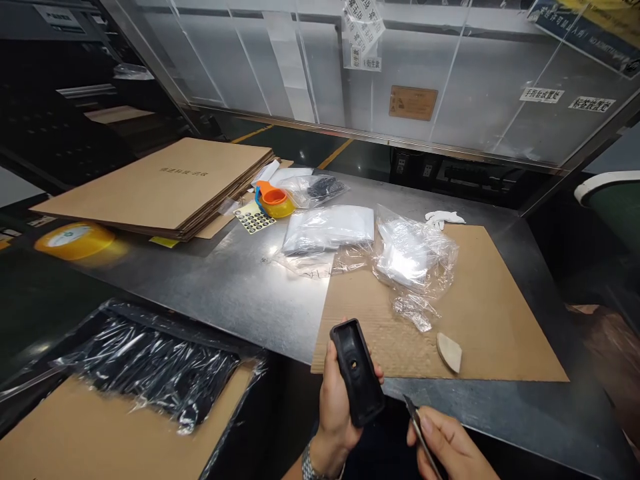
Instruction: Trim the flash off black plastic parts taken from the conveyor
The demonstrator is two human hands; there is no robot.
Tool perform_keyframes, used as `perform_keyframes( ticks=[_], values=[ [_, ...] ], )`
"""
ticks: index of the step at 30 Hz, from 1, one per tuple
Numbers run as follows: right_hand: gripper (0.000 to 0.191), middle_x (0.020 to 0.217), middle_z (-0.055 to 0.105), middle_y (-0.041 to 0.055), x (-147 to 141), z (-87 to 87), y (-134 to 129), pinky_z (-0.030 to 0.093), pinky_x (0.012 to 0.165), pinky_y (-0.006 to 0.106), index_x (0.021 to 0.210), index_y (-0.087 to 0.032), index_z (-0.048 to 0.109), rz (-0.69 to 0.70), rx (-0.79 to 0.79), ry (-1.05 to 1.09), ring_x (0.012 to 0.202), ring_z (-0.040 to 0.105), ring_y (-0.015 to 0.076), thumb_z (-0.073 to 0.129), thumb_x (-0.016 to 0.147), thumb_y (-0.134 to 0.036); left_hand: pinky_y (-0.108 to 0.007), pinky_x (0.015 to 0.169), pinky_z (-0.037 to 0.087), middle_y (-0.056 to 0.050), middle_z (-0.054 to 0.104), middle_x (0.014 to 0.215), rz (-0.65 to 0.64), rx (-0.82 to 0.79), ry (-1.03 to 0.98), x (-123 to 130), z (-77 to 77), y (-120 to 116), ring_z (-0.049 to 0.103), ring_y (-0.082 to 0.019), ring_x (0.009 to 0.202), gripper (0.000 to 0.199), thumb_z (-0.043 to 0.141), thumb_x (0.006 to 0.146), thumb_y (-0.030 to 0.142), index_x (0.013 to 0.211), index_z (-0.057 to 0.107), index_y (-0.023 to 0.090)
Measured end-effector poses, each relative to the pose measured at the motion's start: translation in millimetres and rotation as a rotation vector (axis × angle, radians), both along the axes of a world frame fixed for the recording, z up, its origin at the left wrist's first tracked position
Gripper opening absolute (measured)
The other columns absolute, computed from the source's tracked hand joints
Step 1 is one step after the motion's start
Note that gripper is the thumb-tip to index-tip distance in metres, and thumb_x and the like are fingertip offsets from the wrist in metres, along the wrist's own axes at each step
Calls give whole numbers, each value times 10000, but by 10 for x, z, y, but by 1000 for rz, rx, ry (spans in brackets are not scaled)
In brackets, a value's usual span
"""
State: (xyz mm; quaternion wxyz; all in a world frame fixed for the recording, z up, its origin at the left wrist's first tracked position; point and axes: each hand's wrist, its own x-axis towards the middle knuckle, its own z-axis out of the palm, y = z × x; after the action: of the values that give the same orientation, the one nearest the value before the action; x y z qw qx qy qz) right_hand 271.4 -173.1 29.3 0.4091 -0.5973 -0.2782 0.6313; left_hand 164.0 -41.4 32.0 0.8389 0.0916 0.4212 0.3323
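My left hand [334, 407] grips a black rectangular plastic housing [357, 373], its hollow side facing me and a small hole near its middle. Fingers wrap around both long sides of the housing. To the right, my right hand [445, 443] is closed around a thin utility knife [423, 433], with its dark tip pointing up and to the left. A small gap separates the knife tip from the housing. Beyond the knife, a pale wedge-shaped pad [449, 352] lies on a flat cardboard sheet [490, 300].
Clear plastic bags [415, 253] and a packet of white sheets [330, 227] lie on the metal table [280, 313]. Stacked cardboard [165, 180], an orange tape dispenser [274, 197] and a yellow tape roll [75, 240] are left. A box of bagged black parts [155, 367] stands lower left.
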Motion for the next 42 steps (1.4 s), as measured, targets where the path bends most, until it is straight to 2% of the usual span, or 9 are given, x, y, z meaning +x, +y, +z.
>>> perform_keyframes(
  ticks=[7,11,17,23,27,32,36,39,42],
  values=[
    [284,609,517,-26,102,-11,50,375,509,198,761,-203,549,6,254,-791,547,480,113,425,893,-422,-214,457,458,-94,665,566,-215,-91,66,21,-22,-60,598,-143,467,562,429,801,614,770,628,88],
    [224,718,607,4,126,46,90,436,570,212,873,-218,580,60,416,-960,622,571,137,391,924,-327,-231,496,482,-107,678,602,-268,-145,99,27,-8,-89,618,-157,502,602,465,751,661,775,635,84],
    [233,718,615,4,86,113,86,442,553,235,918,-221,573,99,475,-1115,612,591,144,357,943,-305,-223,478,479,-65,648,579,-288,-137,80,47,-7,-101,601,-144,484,566,493,742,653,733,622,101],
    [288,841,660,13,408,19,57,466,592,227,1000,-249,562,29,244,-1281,727,642,154,310,953,-380,-211,471,493,-46,636,621,-245,-137,57,55,-53,-101,579,-115,492,491,537,764,579,758,628,97],
    [357,895,662,50,1026,-283,8,452,540,275,1034,-238,576,-102,-161,-1626,717,642,202,260,953,-384,-228,468,492,-54,629,620,-301,-186,-38,49,-98,-81,579,-124,497,447,485,822,508,766,629,89],
    [361,791,585,154,1470,-671,-41,449,642,407,1056,-96,622,-158,-228,-1762,772,565,299,350,902,-278,-243,452,478,-69,630,648,-376,-260,-129,65,-86,-88,584,-142,508,444,419,853,461,768,631,81],
    [394,960,535,202,1276,-588,-58,431,744,461,1144,-65,587,-187,-108,-1800,899,503,324,397,883,-291,-241,444,469,-64,619,643,-429,-303,-120,80,-90,-125,574,-137,494,443,429,838,454,727,630,75],
    [335,960,531,112,831,-243,-38,438,794,370,1160,-164,575,-112,306,-1573,931,505,240,439,891,-311,-225,431,448,-59,612,620,-484,-321,-105,97,-108,-177,555,-124,468,469,456,818,477,706,634,58],
    [284,886,536,60,328,102,47,437,724,325,1146,-220,567,146,727,-1231,848,517,194,493,886,-308,-215,474,446,-51,601,557,-502,-381,-188,123,-90,-244,547,-119,464,461,450,823,469,644,621,80]
  ],
)
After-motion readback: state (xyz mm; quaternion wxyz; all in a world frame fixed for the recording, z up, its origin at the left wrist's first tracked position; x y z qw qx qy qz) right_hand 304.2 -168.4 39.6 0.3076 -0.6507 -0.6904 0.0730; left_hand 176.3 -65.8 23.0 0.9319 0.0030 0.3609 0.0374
